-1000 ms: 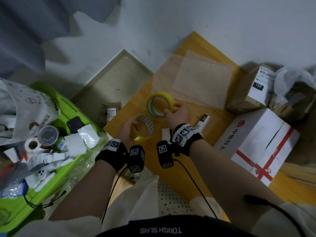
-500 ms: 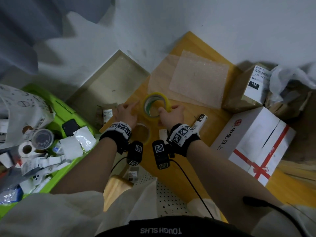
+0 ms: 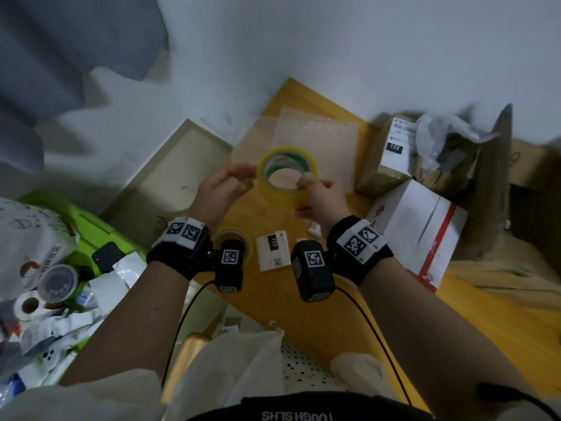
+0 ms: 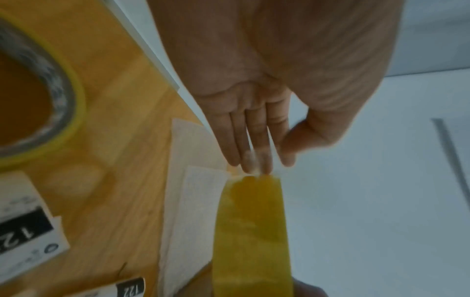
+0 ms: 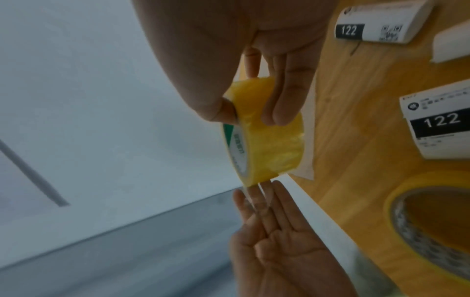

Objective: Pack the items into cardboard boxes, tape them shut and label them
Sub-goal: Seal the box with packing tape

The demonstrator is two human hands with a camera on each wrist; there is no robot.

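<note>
My right hand [image 3: 321,199] holds a yellow tape roll [image 3: 280,192] up above the wooden table [image 3: 334,314], thumb inside the core and fingers round the outside. In the right wrist view the right hand [image 5: 254,70] pinches the tape roll [image 5: 269,140] the same way. My left hand [image 3: 224,189] reaches in from the left with straight fingers, its tips touching the roll's edge. In the left wrist view the left hand [image 4: 254,130] meets the tape roll [image 4: 251,231] at its near rim. A second tape roll [image 3: 233,235] lies flat on the table under my left wrist.
Printed labels marked 122 [image 3: 273,249] lie between my wrists. A bubble wrap sheet [image 3: 318,138] lies behind the roll. At right stand a white box with red tape [image 3: 416,229] and a brown labelled parcel [image 3: 382,165]. A green bin of clutter [image 3: 76,214] sits left.
My left hand put the second roll down on the table and moved to the roll in my right hand. The right hand lifted that roll higher.
</note>
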